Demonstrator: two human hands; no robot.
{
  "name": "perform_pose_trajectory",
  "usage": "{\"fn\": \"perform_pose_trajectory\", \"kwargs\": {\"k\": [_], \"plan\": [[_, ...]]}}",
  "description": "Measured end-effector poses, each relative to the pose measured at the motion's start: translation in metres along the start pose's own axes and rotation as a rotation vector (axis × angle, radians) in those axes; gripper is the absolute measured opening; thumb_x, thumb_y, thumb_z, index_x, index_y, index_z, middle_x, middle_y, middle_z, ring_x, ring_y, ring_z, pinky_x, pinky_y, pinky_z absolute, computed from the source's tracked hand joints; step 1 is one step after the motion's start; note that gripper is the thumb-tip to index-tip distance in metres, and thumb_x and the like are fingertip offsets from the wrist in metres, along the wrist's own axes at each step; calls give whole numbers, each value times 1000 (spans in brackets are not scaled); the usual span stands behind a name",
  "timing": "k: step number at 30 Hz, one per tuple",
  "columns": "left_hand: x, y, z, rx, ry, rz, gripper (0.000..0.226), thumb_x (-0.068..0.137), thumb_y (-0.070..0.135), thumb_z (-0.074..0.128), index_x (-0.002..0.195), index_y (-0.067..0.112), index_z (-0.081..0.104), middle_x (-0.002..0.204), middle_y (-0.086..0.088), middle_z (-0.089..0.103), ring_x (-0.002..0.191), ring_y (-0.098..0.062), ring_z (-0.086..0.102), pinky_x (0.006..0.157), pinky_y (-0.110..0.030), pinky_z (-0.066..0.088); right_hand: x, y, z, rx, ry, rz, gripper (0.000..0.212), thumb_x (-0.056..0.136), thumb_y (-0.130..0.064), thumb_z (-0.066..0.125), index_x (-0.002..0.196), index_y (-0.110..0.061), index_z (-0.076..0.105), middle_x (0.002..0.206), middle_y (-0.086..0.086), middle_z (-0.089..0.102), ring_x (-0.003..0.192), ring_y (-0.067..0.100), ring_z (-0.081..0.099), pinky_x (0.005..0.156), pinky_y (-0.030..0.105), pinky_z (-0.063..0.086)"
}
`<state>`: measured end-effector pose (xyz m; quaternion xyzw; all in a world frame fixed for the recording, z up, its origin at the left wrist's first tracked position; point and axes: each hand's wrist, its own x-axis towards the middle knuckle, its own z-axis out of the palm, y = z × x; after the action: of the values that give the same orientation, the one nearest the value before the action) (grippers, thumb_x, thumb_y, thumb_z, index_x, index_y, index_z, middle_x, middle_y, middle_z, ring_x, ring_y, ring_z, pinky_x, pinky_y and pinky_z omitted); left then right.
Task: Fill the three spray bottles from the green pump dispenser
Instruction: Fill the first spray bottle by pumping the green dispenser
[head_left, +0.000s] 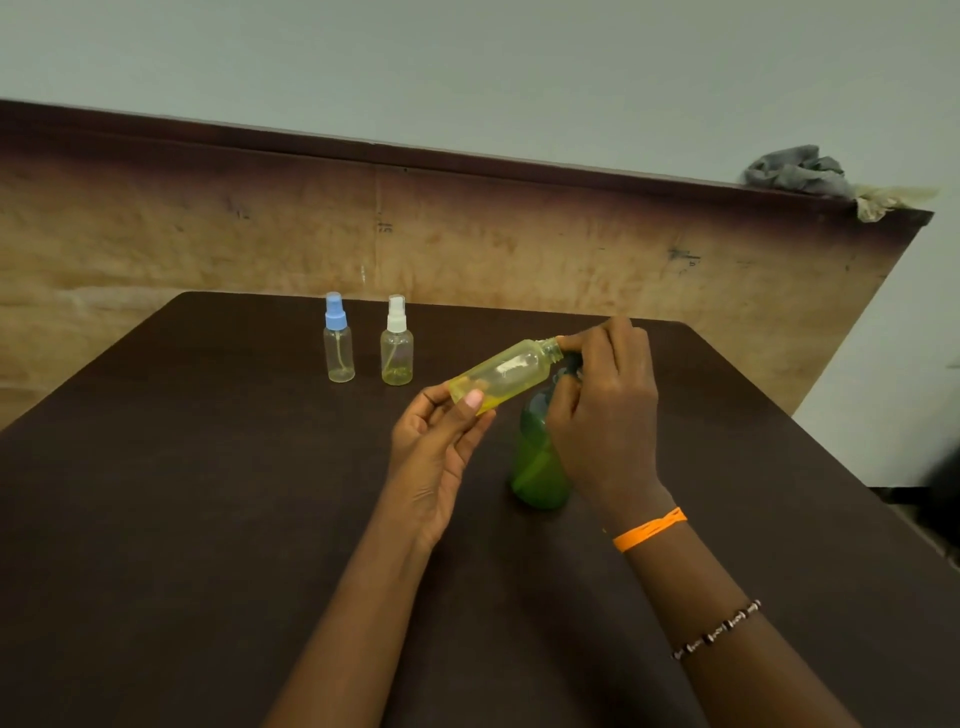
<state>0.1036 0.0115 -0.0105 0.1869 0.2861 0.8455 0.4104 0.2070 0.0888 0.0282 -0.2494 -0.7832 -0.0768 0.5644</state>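
My left hand (441, 447) holds an uncapped clear spray bottle (506, 375) by its base, tilted almost flat, its open neck pointing right at the pump. Yellowish liquid lies along its lower side. My right hand (605, 410) rests on top of the green pump dispenser (535, 462), covering the pump head; the index finger touches the bottle's neck. Two capped spray bottles stand upright further back: one with a blue cap (338, 340) and one with a white cap (397, 343), each with a little yellowish liquid at the bottom.
A dark brown table (208, 493) carries everything. A worn wooden board (467, 244) stands behind it against a pale wall. A grey cloth (800, 171) lies on the board's top right end. The table's right edge drops off near the dispenser's side.
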Motion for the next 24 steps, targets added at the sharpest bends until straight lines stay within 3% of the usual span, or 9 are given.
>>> {"fn": "perform_pose_trajectory", "kwargs": {"k": [4, 12, 19, 24], "plan": [[1, -1, -3, 1, 17, 4, 26, 68, 10, 64, 93, 7, 58, 98, -8, 67, 85, -11, 69, 71, -19, 55, -9, -1, 9, -30, 57, 11, 25, 79, 6, 36, 81, 4, 60, 78, 17, 52, 72, 23, 38, 59, 38, 43], [-1, 0, -1, -18, 8, 10, 28, 68, 10, 64, 95, 7, 57, 104, -9, 66, 87, -12, 68, 72, -18, 54, 11, 0, -5, -38, -42, -45, 23, 72, -2, 37, 79, 0, 58, 80, 16, 53, 75, 29, 49, 63, 38, 46], [-1, -2, -4, 3, 33, 1, 19, 75, 6, 62, 93, 7, 57, 100, -9, 66, 86, -11, 68, 72, -18, 55, -2, -1, 5, -134, -15, -28, 20, 76, 5, 35, 73, -1, 55, 74, 17, 50, 67, 30, 44, 56, 42, 44], [-2, 5, -1, -18, 24, 21, 25, 69, 8, 64, 93, 7, 57, 98, -8, 67, 87, -13, 68, 73, -19, 55, 13, -1, -7, -80, -92, -52, 27, 72, -2, 35, 79, 1, 60, 81, 16, 56, 74, 32, 54, 63, 39, 50]]}}
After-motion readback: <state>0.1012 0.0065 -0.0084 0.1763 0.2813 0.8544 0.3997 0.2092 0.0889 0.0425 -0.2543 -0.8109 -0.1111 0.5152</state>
